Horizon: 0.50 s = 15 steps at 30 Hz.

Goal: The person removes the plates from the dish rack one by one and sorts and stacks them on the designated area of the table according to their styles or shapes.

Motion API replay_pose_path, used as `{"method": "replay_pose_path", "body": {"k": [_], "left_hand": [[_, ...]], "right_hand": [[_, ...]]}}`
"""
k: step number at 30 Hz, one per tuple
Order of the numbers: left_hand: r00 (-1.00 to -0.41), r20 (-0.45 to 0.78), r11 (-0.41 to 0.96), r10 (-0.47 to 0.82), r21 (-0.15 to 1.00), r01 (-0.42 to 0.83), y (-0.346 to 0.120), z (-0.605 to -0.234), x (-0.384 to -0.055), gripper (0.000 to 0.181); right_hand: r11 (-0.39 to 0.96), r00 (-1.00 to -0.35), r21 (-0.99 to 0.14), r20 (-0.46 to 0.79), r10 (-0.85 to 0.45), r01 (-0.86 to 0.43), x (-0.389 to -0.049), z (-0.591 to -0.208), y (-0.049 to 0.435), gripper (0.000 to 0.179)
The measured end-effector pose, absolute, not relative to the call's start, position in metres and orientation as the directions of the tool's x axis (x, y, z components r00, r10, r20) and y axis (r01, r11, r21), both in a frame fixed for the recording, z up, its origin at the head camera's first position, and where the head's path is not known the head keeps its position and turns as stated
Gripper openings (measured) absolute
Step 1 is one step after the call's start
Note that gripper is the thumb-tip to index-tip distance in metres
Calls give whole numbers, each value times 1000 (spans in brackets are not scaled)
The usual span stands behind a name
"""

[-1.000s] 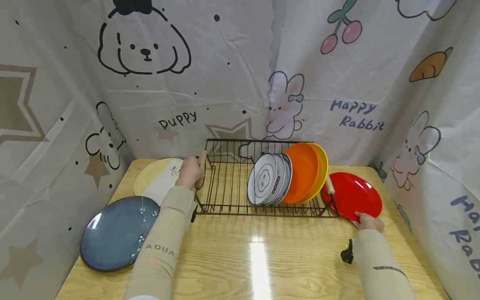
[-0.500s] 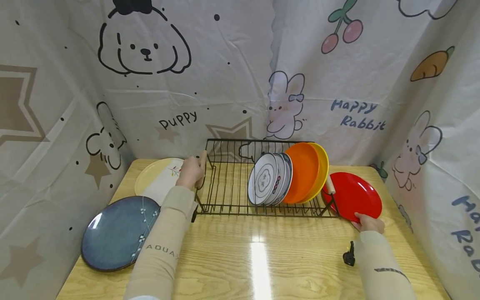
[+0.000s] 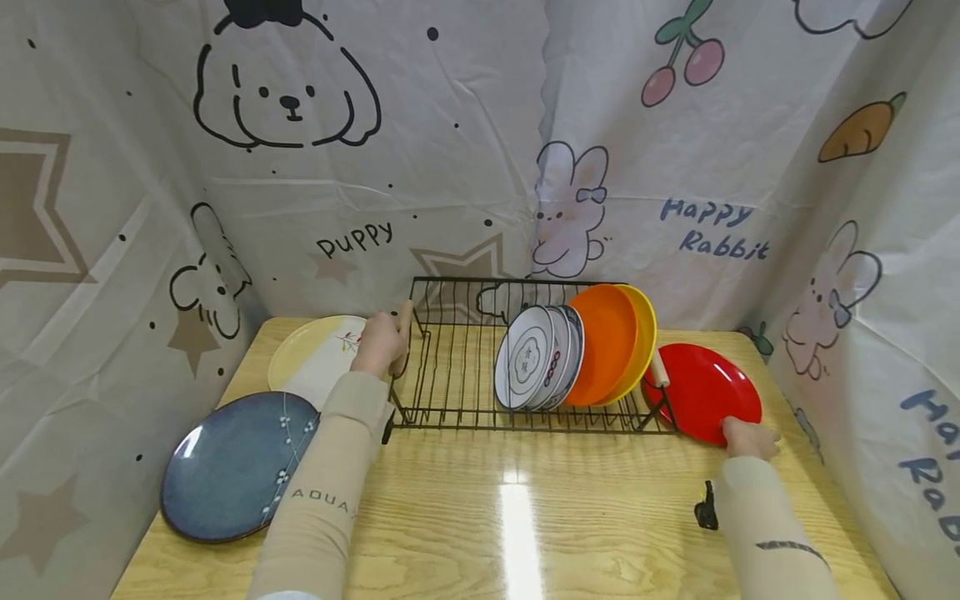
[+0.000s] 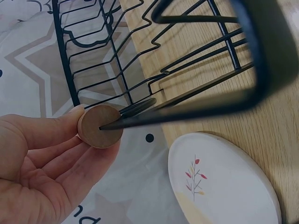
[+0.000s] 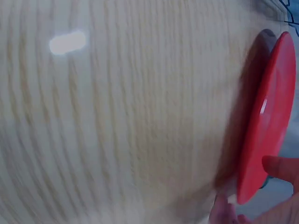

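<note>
My left hand (image 3: 380, 343) holds the left wooden handle (image 4: 99, 125) of a black wire dish rack (image 3: 480, 429), thumb on one side and fingers on the other. At the far right, my right hand (image 3: 750, 439) pinches the near rim of a red plate (image 3: 705, 390). Its thumb lies on the plate's upper face and the fingertips reach under the edge in the right wrist view. Several white patterned bowls (image 3: 527, 357) lean in the rack's right half. Beside them stand an orange plate (image 3: 602, 346) and a yellow plate (image 3: 647, 337).
A yellow-and-white plate (image 3: 311, 354) lies left of the rack, partly behind the left hand. Nearer, a blue plate (image 3: 232, 467) with white blossoms sits by the left sleeve. Printed curtains (image 3: 465, 167) enclose the wooden table (image 3: 585, 517) at the back and sides.
My right hand has shifted slightly to the right along the red plate's near rim. The left hand keeps its place on the rack handle.
</note>
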State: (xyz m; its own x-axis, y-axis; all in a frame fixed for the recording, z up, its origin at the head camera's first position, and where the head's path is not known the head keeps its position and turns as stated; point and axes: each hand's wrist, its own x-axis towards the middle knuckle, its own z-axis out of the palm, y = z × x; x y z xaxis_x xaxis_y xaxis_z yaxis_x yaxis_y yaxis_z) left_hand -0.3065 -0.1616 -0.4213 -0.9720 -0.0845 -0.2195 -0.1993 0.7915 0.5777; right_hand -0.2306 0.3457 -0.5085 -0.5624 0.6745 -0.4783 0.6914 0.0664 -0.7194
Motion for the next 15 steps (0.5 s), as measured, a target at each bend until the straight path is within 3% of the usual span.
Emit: {"method": "replay_pose_path", "body": {"k": [4,15], "left_hand": [[-975,-207,797,-81,574,-188,-161,-420,-306,36],[-973,-214,799,-81,570,-192,-162,-422,-307,29]], "right_hand": [[303,-647,-664,-360,672,684,-235,-491,348,71],[472,-779,-776,-40,625,418,-276,-444,331,60]]}}
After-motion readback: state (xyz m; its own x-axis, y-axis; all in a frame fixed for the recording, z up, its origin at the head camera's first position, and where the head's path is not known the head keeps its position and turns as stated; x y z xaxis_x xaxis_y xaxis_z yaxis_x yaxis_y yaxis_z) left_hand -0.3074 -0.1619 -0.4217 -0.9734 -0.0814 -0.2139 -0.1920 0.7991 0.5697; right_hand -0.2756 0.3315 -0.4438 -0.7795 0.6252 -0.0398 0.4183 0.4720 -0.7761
